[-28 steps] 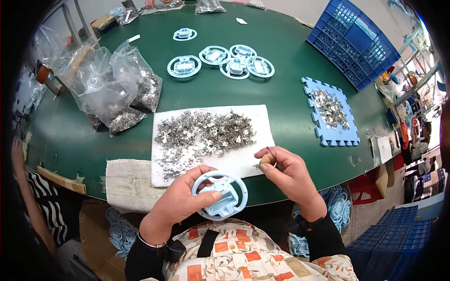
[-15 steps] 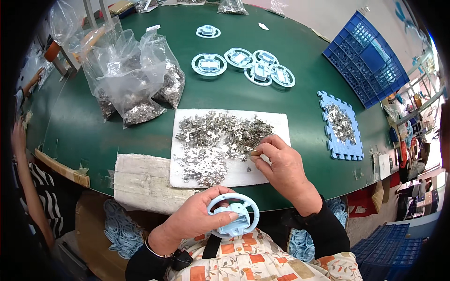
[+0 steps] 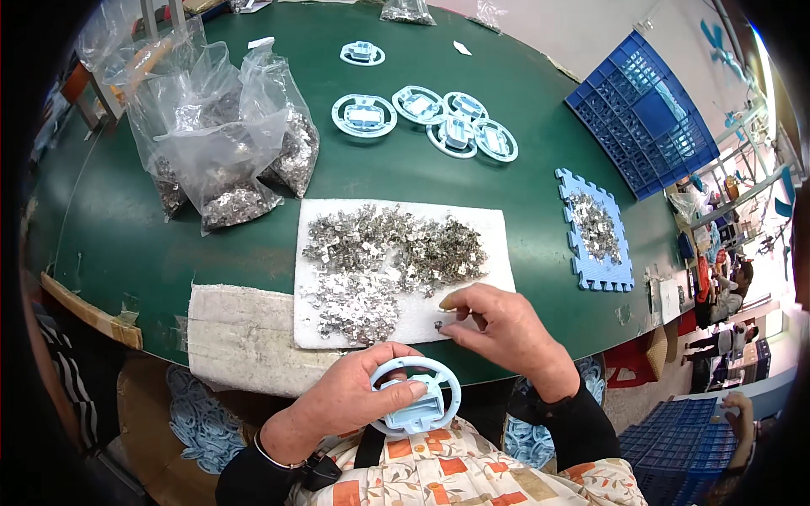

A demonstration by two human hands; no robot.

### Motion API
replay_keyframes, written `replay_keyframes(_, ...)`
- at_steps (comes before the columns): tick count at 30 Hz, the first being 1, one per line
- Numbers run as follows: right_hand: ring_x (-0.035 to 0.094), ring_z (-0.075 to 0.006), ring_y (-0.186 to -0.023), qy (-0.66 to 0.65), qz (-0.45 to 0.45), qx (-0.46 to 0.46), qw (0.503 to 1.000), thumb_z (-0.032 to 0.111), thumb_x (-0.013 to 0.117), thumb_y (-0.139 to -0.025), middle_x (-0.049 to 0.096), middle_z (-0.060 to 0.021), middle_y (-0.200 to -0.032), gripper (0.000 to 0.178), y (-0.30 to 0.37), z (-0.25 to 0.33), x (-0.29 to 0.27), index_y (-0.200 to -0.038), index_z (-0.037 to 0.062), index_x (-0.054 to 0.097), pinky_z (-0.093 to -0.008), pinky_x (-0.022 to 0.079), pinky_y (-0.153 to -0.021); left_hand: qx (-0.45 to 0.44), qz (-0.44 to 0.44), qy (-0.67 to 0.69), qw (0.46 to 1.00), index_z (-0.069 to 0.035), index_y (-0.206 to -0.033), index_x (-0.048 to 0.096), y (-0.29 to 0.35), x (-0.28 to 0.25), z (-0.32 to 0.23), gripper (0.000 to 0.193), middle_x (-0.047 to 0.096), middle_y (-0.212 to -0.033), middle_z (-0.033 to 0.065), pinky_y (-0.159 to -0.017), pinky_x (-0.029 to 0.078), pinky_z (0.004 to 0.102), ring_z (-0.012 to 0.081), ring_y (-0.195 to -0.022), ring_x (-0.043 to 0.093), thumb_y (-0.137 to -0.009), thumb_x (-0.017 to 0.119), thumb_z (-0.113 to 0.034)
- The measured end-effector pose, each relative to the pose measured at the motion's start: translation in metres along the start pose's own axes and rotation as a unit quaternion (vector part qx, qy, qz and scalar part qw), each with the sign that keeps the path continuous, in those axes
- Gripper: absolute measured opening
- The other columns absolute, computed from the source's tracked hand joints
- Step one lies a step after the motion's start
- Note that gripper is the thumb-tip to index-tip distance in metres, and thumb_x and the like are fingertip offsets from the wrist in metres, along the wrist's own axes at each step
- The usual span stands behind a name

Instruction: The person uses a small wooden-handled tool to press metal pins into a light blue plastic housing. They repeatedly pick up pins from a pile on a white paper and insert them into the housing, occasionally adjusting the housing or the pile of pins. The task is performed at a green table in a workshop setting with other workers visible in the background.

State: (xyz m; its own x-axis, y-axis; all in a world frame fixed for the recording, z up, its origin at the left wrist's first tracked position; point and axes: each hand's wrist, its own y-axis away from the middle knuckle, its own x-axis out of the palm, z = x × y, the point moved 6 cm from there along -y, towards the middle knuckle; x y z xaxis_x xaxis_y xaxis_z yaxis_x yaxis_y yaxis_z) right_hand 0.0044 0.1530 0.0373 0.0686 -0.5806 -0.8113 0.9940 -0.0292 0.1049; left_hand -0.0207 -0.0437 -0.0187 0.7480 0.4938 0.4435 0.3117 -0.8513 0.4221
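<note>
My left hand (image 3: 350,395) holds a light-blue plastic toy steering wheel (image 3: 454,390) over my lap, thumb across its boxy centre. To its upper right, my right hand (image 3: 506,333) hovers at the near right part of a white foam board (image 3: 485,305). Its thumb and forefinger are apart, with a single small metal piece (image 3: 438,325) by the thumb tip. Heaped on the board are many small shiny metal clips (image 3: 439,249), the nearer left ones spread thinner.
Several similar blue wheels (image 3: 364,116) lie farther back on the green table (image 3: 261,261). Clear bags of metal parts (image 3: 240,202) stand left. At right are a blue foam mat (image 3: 620,274) with clips and a blue crate (image 3: 650,114). Boxes of blue wheels (image 3: 202,422) sit below the table edge.
My right hand has drawn back from the clip heap toward the board's near edge, its thumb and forefinger opening. My left hand still holds the wheel. The whole view has shifted slightly.
</note>
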Motion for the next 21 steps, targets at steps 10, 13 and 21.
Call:
replay_keyframes(10, 0.07, -0.0322, -0.078, 0.004, 0.011, -0.056, 0.998, 0.007, 0.073, -0.087, 0.069, -0.0135, -0.088, 0.015, -0.013, -0.004, 0.008, -0.102, 0.003, 0.069, -0.0403, 0.056, -0.07, 0.017, 0.032, 0.043, 0.998, -0.002, -0.131, 0.06, -0.002, 0.003, 0.002, 0.04, 0.056, -0.091, -0.0063, -0.067, 0.042, 0.0177, 0.0008, -0.081, 0.05, -0.099, 0.073, -0.023)
replay_keyframes(13, 0.07, -0.032, -0.08, 0.013, -0.01, -0.025, 1.0, 0.007, 0.072, -0.088, 0.07, -0.0137, -0.09, 0.016, -0.024, -0.002, -0.002, -0.103, 0.003, 0.07, -0.0403, 0.056, -0.071, 0.024, 0.021, 0.021, 0.999, -0.003, -0.131, 0.06, -0.004, 0.0, 0.006, 0.04, 0.058, -0.092, -0.0056, -0.069, 0.045, 0.0186, 0.0012, -0.082, 0.051, -0.1, 0.071, -0.025)
replay_keyframes(21, 0.068, -0.0363, -0.085, 0.037, -0.103, -0.105, 0.988, 0.013, 0.068, -0.092, 0.069, -0.0156, -0.092, 0.015, -0.113, 0.01, -0.027, -0.101, 0.0024, 0.073, -0.0444, 0.055, -0.077, 0.023, 0.011, 0.04, 0.999, -0.001, -0.131, 0.058, -0.007, -0.004, 0.009, 0.035, 0.07, -0.111, 0.0045, -0.083, 0.055, 0.0226, 0.0067, -0.098, 0.065, -0.104, 0.065, -0.021)
